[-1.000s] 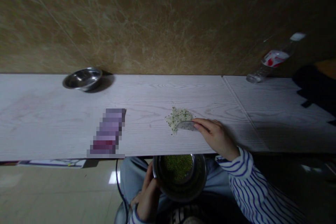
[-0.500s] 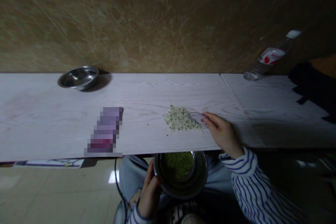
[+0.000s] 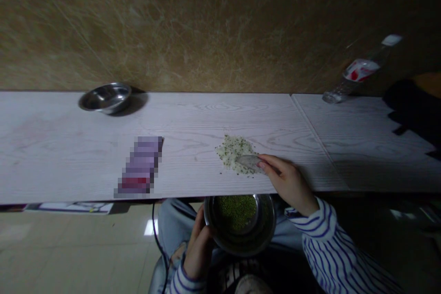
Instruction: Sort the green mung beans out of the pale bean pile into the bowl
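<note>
A loose pile of white rice-like grains mixed with green bits [image 3: 232, 147] lies on the pale wood-grain table. My right hand [image 3: 287, 181] pinches a thin, greyish, see-through flat scraper [image 3: 248, 161], whose edge rests in the near right side of the pile. Below the table's front edge, my left hand [image 3: 200, 245] grips a steel bowl [image 3: 267, 234] by its left rim, over my lap. Small green beans, like mung beans [image 3: 237, 211], cover the bowl's bottom. My left thumb lies on the rim; the other fingers are partly hidden behind the bowl.
Near the wall at the back left stands a second steel bowl [image 3: 106, 98]. A blurred-out purple flat object [image 3: 141, 165] lies left of the pile. To the right are a clear bottle with a white cap [image 3: 360, 71] and a dark bundle [image 3: 413, 110].
The scraper swung right, away from the pile, and is now back left against its near side. Grains spread a little rightward meanwhile. My left hand keeps its hold on the bowl.
</note>
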`<state>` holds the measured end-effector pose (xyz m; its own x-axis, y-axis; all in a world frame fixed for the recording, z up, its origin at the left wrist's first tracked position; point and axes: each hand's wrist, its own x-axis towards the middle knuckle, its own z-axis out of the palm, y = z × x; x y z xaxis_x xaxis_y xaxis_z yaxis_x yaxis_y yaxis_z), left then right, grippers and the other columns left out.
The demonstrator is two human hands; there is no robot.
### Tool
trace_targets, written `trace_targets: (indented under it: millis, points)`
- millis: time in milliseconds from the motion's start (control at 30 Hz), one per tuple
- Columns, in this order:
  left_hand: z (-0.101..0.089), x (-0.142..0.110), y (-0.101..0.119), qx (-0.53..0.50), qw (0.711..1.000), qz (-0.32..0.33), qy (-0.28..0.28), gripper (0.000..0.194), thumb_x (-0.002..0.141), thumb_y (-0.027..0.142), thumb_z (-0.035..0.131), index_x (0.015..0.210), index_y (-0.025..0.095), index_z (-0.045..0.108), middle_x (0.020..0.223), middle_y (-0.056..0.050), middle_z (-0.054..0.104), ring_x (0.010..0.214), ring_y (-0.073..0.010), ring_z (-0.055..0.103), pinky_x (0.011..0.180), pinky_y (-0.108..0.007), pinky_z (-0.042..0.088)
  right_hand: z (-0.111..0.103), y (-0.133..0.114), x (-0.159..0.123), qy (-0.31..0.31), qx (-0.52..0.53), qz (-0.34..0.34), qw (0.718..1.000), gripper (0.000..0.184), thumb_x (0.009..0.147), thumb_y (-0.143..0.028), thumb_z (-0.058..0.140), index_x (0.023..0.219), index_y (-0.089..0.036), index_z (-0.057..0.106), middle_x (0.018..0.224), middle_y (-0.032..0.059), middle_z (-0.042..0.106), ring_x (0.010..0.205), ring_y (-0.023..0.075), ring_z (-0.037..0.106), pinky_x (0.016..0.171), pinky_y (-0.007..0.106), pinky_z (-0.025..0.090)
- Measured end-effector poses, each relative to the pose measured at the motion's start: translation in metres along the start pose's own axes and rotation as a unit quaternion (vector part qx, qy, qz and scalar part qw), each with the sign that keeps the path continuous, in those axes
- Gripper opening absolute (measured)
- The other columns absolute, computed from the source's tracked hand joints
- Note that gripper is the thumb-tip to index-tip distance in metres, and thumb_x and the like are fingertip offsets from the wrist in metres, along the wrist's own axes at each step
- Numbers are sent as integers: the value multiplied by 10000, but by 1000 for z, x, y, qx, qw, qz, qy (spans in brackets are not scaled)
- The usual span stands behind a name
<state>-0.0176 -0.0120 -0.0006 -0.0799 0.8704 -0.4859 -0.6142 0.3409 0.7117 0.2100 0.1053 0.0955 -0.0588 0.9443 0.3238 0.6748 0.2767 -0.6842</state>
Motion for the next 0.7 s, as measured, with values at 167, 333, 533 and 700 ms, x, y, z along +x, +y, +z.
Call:
trace_targets:
  millis: [167,333,533,700]
  points:
    - [6,-4,5,-3,1000,4,6,538,723,254,733,1260,277,737,1349,-57,710,1390,-347,495,1165,-479,358,-4,-8,-6,-16,-2,-24,1000,251,943,-246,575,1070,-215,789,1030,68,821,923,218,783,843,321,633]
    - [8,-6,5,-5,1000,-9,4,547,726,253,735,1274,268,726,1345,-76,708,1365,-352,520,1143,-477,387,-16,2,-17,3,-13,6,1000,254,941,-306,597,1089,-221,785,1055,73,816,959,235,777,862,346,631]
    - [12,-8,6,-14,1000,-16,23,521,713,289,777,1233,265,750,1328,-72,724,1366,-377,519,1130,-489,404,-36,13,-31,16,-40,36,998,245,925,-350,603,1029,-238,795,1014,73,820,919,258,784,853,380,638]
    - [13,-8,6,-6,1000,-26,7,538,725,256,746,1263,266,733,1307,-70,733,1336,-367,544,1105,-486,425,-45,17,-40,17,-57,40,997,231,909,-369,611,990,-260,797,973,58,825,874,254,785,806,371,649]
